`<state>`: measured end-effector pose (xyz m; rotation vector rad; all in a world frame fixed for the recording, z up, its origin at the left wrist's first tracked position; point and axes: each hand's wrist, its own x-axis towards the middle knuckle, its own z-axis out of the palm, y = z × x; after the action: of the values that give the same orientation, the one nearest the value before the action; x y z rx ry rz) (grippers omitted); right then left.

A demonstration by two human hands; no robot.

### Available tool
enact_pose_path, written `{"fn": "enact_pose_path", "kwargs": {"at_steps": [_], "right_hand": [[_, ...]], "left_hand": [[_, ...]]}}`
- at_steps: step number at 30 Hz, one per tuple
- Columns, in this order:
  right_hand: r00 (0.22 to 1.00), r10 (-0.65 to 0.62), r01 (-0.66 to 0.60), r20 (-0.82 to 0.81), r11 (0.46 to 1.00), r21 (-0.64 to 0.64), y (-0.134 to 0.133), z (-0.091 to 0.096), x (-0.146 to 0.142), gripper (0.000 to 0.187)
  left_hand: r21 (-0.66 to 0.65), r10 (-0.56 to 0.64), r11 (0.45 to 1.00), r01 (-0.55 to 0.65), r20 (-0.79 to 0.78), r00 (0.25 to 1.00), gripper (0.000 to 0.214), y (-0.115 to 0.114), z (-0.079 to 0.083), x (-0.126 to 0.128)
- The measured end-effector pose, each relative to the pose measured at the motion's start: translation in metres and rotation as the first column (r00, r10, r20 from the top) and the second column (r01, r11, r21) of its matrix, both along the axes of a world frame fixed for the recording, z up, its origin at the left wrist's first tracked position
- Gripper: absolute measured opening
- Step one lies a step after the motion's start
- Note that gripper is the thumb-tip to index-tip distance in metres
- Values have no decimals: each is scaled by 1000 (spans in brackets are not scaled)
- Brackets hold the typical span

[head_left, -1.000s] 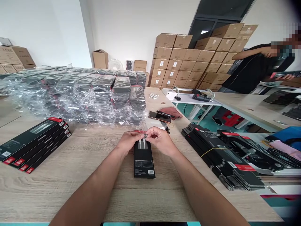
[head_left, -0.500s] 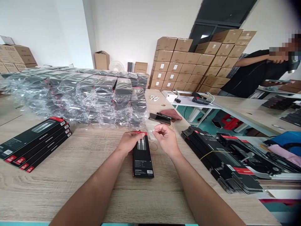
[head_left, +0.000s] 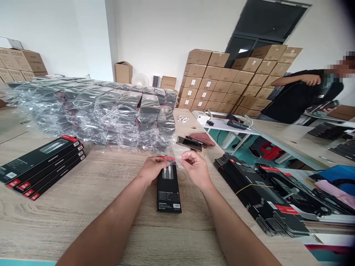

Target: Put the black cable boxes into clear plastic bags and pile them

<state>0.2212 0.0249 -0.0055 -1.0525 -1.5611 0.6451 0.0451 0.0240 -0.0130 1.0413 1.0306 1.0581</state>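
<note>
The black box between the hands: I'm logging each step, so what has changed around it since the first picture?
The right hand has moved from the top of the black box to just right of it; whether it holds anything is unclear. The left hand stays at the box's top, and the stacked boxes at left stay put.

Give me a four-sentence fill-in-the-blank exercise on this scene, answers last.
The left hand touches a black cable package whose window shows ____ plugs.
The stack of similar packages lies on the person's ____ side.
A ____ band crosses the bundle of flat cartons.
The co-worker wears a ____ top.

White; left; yellow; black.
</note>
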Motion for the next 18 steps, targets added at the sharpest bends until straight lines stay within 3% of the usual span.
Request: {"fn": "enact_pose_path", "kwargs": {"at_steps": [4,7,11,15,18], "right_hand": [[998,-52,52,29,999,7,1,2,5,24],[970,-39,35,241,999,22,-1,3,4,30],[885,-129,93,448,990,102,-3,4,5,5],[829,-351,240,436,927,290,-4,4,8,10],[758,-327,171,564,935,312,-5,3,5,21]], "left_hand": [[0,6,1000,-6,-23,1000,15,-1,3,-2],[31,1,1000,0,-32,999,15,-2,6,-3],[101,67,994,-50,-180,981,9,-2,6,-1],[161,95,986,-49,-288,953,8,0,1,-1],[174,100,984,-47,-310,946,8,1,-3,-1]]}}
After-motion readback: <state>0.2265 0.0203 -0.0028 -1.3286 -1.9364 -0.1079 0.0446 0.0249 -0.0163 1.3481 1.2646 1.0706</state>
